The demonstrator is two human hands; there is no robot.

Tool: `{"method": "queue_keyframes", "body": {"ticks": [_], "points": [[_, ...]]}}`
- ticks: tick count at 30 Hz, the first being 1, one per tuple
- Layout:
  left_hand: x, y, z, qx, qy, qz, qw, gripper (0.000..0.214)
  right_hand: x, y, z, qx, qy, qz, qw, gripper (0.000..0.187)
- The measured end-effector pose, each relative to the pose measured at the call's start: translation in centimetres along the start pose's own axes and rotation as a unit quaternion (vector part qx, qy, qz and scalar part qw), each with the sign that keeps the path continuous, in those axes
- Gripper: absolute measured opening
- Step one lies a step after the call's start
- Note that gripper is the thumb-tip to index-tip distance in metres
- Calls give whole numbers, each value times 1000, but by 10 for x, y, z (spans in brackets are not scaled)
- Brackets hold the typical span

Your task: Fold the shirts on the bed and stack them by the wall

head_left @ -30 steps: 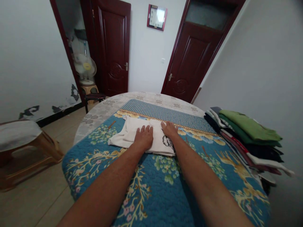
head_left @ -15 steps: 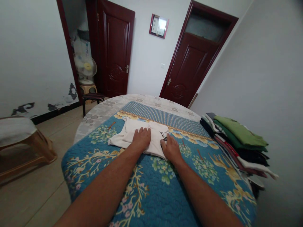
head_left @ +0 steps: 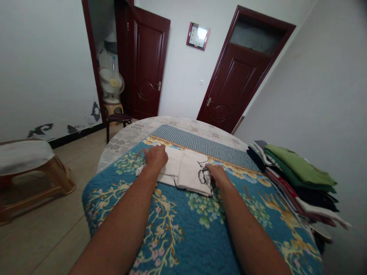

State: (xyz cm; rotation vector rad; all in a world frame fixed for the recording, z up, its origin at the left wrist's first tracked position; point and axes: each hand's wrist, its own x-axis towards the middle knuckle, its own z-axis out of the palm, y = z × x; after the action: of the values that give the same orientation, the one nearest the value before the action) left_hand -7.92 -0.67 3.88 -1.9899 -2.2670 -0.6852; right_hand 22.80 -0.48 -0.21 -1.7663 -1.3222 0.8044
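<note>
A white garment with a black print lies partly folded on a blue floral quilt. My left hand rests on the garment's left end, fingers curled over the cloth. My right hand sits at the garment's right edge beside the black print, fingers bent onto the fabric.
The quilt covers a round table with a pale patterned cloth. A stack of folded clothes, green on top, lies at the right against the wall. A wooden stool stands at left; a small dark stool and a fan are by the door.
My left hand slid from the garment's middle to its left end. My right hand moved along the right edge. The garment now shows a fold line down its middle.
</note>
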Motion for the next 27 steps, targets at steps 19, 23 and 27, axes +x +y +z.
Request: {"method": "queue_keyframes", "body": {"ticks": [19,23,27], "points": [[10,-9,6,-59,-60,-26,996,46,13,40,-84,-15,37,-4,999,35],[9,1,14,-67,-78,6,995,45,10,68,-142,-8,43,38,998,37],[5,14,21,-92,-79,69,990,44,5,68,-165,-14,49,53,997,35]]}}
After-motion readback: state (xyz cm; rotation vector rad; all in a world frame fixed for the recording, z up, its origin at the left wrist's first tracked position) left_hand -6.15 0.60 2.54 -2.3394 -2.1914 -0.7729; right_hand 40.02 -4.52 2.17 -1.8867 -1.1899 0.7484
